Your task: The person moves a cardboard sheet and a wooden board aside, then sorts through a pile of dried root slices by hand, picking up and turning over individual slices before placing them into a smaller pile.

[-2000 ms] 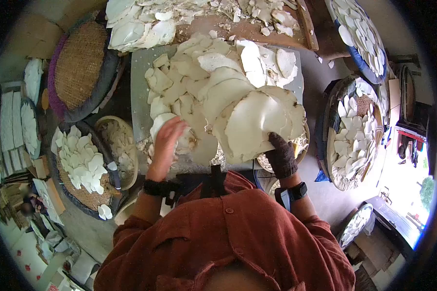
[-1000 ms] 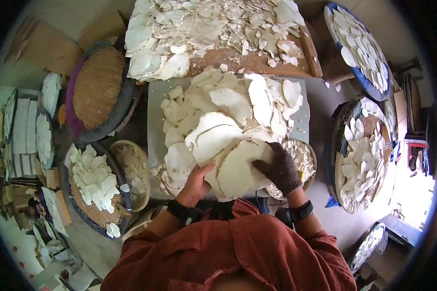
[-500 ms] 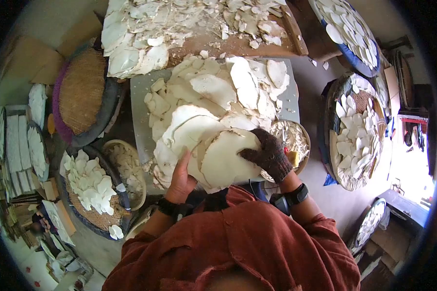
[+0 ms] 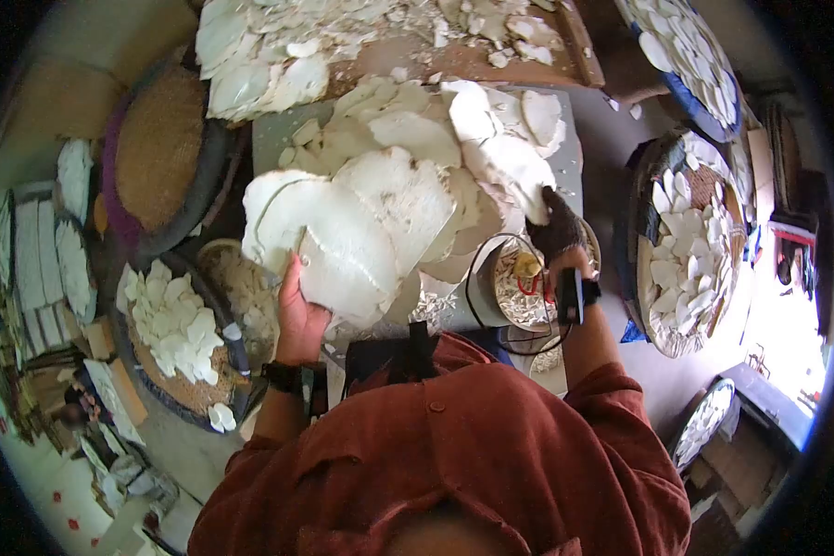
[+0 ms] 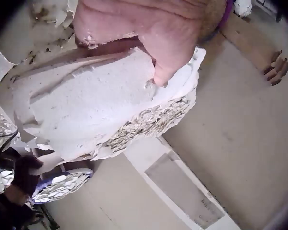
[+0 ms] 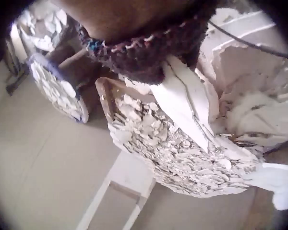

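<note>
My bare left hand (image 4: pixel 301 310) grips a fan of large, thin, pale slices (image 4: pixel 343 250) by its near edge, thumb on top. The left wrist view shows the thumb pressed on the pale face of the held slices (image 5: pixel 86 103). My right hand (image 4: pixel 558 232), in a dark brown knitted glove, pinches the right end of another long pale slice (image 4: pixel 514 167) at the right of the pile. In the right wrist view this slice (image 6: pixel 187 98) sticks out below the glove. Several layers of brown-edged slices (image 4: pixel 389 130) are heaped on the grey table (image 4: pixel 573 171).
Close by my right forearm stands a basket (image 4: pixel 595 269) of pale shavings, with a yellow thing and a black cable. A brown board (image 4: pixel 398 69) heaped with broken pieces lies beyond the table. Round woven trays (image 4: pixel 195 398) of smaller slices flank me on both sides.
Both hands held the slices together near my body. My left hand has carried the fan left and forward; my right hand has let go, moved right and taken another slice.
</note>
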Demonstrator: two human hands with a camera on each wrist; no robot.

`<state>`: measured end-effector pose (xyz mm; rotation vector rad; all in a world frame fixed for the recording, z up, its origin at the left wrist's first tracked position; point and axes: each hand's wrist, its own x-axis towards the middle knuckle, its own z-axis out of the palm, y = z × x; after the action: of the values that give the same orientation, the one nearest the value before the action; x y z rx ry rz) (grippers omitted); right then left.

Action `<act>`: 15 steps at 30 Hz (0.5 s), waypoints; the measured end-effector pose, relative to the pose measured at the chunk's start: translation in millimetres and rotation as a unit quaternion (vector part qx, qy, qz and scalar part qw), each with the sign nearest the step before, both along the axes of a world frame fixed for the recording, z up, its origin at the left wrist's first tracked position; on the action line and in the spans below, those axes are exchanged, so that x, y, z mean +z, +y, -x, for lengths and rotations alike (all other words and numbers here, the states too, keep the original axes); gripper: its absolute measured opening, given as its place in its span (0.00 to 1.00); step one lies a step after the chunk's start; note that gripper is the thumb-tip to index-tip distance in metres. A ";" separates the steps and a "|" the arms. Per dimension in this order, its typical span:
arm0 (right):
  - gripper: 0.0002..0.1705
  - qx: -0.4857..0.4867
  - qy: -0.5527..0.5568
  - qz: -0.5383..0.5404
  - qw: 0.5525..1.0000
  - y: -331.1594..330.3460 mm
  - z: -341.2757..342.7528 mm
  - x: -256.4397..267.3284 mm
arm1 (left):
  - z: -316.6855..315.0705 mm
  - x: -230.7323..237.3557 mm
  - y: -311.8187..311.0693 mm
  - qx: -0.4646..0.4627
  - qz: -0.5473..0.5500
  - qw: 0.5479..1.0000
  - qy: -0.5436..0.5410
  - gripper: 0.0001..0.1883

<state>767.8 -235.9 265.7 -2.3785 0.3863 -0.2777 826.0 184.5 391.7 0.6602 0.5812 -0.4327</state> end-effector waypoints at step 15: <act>0.19 0.054 0.056 -0.473 0.878 110.1 -47.3 165.6 | -5.9 5.9 -34.4 -0.017 0.018 0.999 -0.033 0.26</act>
<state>815.0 -125.8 431.3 -1.4363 0.3329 0.1033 831.9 150.1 397.5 0.6481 0.4997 -0.4517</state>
